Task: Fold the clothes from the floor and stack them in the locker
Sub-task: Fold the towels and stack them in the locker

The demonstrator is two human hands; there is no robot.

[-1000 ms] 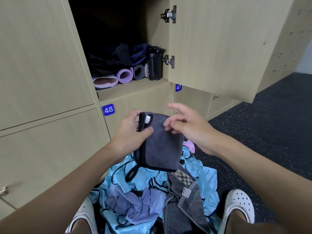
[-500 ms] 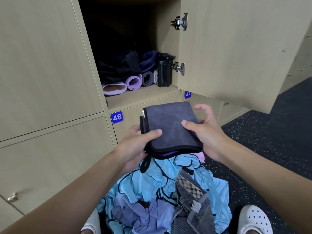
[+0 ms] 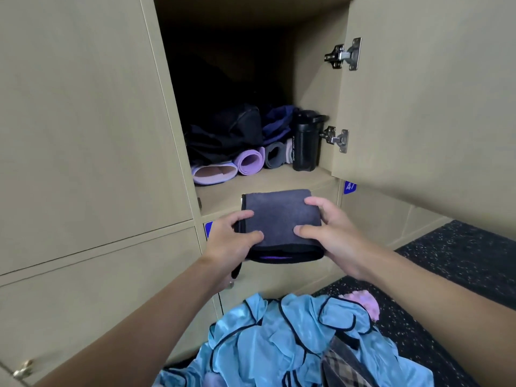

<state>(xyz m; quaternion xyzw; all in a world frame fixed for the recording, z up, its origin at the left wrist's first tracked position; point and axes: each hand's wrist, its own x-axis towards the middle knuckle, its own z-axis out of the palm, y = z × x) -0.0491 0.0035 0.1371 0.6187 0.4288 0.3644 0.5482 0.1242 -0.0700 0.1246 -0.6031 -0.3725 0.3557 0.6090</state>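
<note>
A folded dark grey cloth (image 3: 279, 216) with black trim is held flat in front of the open locker's shelf (image 3: 279, 180). My left hand (image 3: 231, 247) grips its left edge, thumb on top. My right hand (image 3: 329, 233) grips its right edge, thumb and fingers on top. The cloth's far edge reaches over the shelf's front lip. On the floor below lies a pile of clothes (image 3: 293, 339): a light blue satin garment with black piping, a grey checked piece and a bit of pink.
At the back of the locker are rolled purple and grey items (image 3: 248, 162), dark clothes (image 3: 229, 132) and a black sport bottle (image 3: 304, 141). The locker door (image 3: 418, 107) stands open to the right. Closed lockers are at left and below. Dark speckled floor (image 3: 446, 261) at right.
Both hands have lifted the folded grey cloth up and forward, from above the floor pile to the locker shelf's front edge. The view has moved closer to the locker.
</note>
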